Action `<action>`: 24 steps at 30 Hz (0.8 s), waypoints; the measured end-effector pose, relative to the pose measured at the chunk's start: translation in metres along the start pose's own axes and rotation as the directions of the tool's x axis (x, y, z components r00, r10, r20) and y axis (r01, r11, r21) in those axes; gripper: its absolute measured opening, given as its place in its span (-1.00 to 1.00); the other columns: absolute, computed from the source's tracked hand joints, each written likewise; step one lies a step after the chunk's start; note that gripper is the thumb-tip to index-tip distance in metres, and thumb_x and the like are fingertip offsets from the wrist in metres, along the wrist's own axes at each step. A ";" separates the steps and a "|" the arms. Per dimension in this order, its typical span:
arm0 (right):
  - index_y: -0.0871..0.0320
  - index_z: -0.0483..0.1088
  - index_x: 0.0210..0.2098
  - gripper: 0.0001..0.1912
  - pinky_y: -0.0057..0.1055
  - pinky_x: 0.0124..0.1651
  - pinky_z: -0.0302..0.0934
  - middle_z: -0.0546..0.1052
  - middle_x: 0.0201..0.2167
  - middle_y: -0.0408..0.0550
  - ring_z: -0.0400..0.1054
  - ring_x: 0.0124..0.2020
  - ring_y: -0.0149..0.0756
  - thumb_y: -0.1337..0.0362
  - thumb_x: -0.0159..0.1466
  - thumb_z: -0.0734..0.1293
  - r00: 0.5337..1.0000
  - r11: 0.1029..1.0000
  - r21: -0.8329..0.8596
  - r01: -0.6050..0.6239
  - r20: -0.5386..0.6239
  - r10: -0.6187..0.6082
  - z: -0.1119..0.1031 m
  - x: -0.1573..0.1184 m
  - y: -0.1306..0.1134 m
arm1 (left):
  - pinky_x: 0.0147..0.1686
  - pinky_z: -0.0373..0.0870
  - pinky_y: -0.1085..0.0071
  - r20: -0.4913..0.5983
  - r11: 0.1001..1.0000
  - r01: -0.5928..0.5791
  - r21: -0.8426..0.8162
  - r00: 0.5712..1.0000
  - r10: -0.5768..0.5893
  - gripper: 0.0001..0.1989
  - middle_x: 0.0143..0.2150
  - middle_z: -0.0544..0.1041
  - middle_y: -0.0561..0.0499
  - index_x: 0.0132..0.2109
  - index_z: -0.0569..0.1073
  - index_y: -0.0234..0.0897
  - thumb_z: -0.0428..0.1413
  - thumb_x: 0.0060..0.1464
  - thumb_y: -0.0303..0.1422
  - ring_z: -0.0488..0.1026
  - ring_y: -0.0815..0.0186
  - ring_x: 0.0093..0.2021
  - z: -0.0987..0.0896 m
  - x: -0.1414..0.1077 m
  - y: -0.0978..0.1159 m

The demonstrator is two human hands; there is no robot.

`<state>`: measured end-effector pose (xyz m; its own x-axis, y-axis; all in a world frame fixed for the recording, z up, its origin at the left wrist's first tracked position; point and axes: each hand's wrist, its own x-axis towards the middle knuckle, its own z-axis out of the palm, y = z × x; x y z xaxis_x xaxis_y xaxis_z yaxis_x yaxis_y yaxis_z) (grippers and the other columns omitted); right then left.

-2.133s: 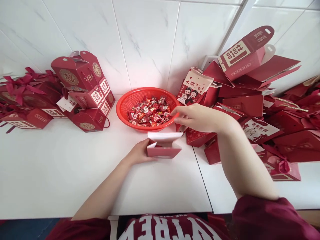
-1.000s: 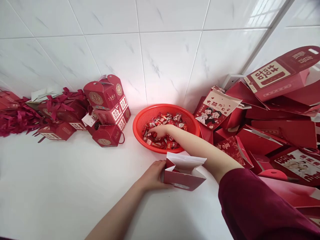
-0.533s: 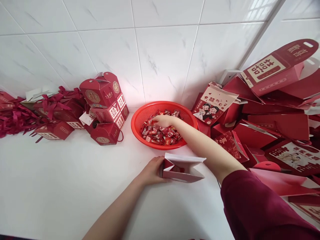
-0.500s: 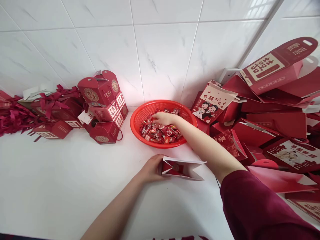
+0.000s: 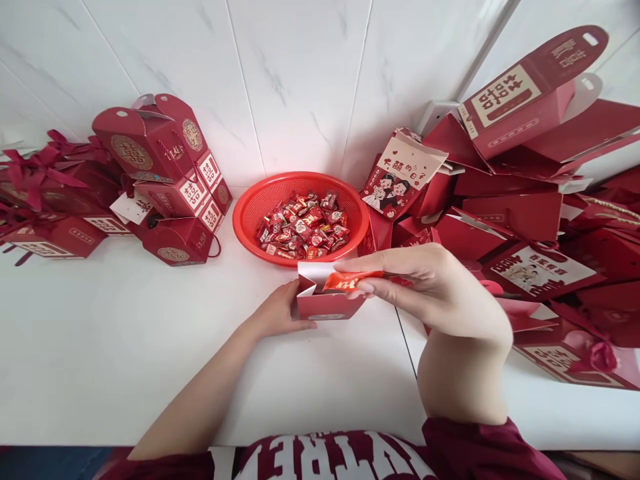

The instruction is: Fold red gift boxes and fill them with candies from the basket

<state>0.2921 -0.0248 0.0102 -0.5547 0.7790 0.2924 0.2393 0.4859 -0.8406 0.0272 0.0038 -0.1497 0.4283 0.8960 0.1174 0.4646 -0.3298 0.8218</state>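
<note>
My left hand (image 5: pixel 277 310) grips the left side of a small red paper gift box (image 5: pixel 330 307), whose top stands open on the white table. Pinched between the thumb and fingers of my right hand (image 5: pixel 420 283) is a red-wrapped candy (image 5: pixel 347 281), held right over the box's mouth. Part of a second wrapper shows under the right fingers. Behind the box is a red plastic basket (image 5: pixel 245 230) with many small wrapped candies (image 5: pixel 305 227) in it. The inside of the box is mostly hidden from view.
Red gift boxes (image 5: pixel 175 193) stand stacked at the left, beside boxes with ribbon bows (image 5: pixel 40 170). On the right lies a heap of red boxes (image 5: pixel 505 220), one tall box (image 5: pixel 520 93) leaning on top. A tiled wall (image 5: pixel 300 80) rises behind the basket.
My right hand has come out of the basket with candy and moved toward me, over the box. My left hand still holds the box. The view has shifted.
</note>
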 end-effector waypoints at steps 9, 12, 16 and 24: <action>0.11 0.52 -0.14 -0.83 -0.46 -0.17 0.32 0.62 -0.23 -0.11 0.50 -0.22 -0.33 0.30 0.39 0.28 0.992 0.992 -0.117 -0.035 -0.121 0.021 0.003 -0.004 0.020 | -0.19 0.43 0.29 -0.250 0.745 -0.491 0.452 0.732 0.634 -0.68 -0.13 0.51 -0.10 0.10 0.37 -0.23 0.06 0.19 -0.42 0.46 0.20 -0.13 -0.035 -0.009 0.056; 0.12 0.47 -0.15 -0.81 -0.48 -0.25 0.26 0.60 -0.32 -0.14 0.47 -0.33 -0.37 0.34 0.41 0.21 0.995 0.978 -0.197 -0.074 -0.087 0.058 0.003 0.001 0.021 | -0.12 0.44 0.31 -0.100 0.632 -0.505 0.588 0.730 0.676 -0.64 -0.06 0.52 -0.10 0.01 0.44 -0.22 -0.03 0.17 -0.65 0.49 0.26 -0.09 -0.040 0.009 0.089; 0.13 0.41 -0.20 -0.84 -0.48 -0.37 0.17 0.57 -0.39 -0.12 0.42 -0.44 -0.35 0.35 0.41 0.19 0.992 0.932 -0.340 -0.123 -0.048 0.114 0.002 0.006 0.025 | -0.15 0.42 0.35 0.015 0.611 -0.517 0.600 0.771 0.637 -0.85 -0.18 0.55 -0.02 -0.18 0.47 -0.24 0.07 0.19 -0.57 0.50 0.30 -0.17 -0.042 0.032 0.103; 0.14 0.40 -0.16 -0.83 -0.47 -0.39 0.08 0.54 -0.42 -0.11 0.39 -0.47 -0.36 0.36 0.43 0.18 0.995 0.843 -0.534 -0.068 0.023 0.094 0.001 -0.004 0.020 | -0.40 0.32 0.42 0.243 0.707 -0.381 0.596 0.925 0.292 -0.84 -0.35 0.60 0.12 -0.21 0.53 -0.18 0.14 0.25 -0.22 0.52 0.36 -0.42 -0.043 0.008 0.116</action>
<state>0.2986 -0.0186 -0.0083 -0.5478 0.8120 0.2013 0.6646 0.5685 -0.4848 0.0510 -0.0144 -0.0289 0.7207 0.6596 0.2132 0.6274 -0.7515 0.2040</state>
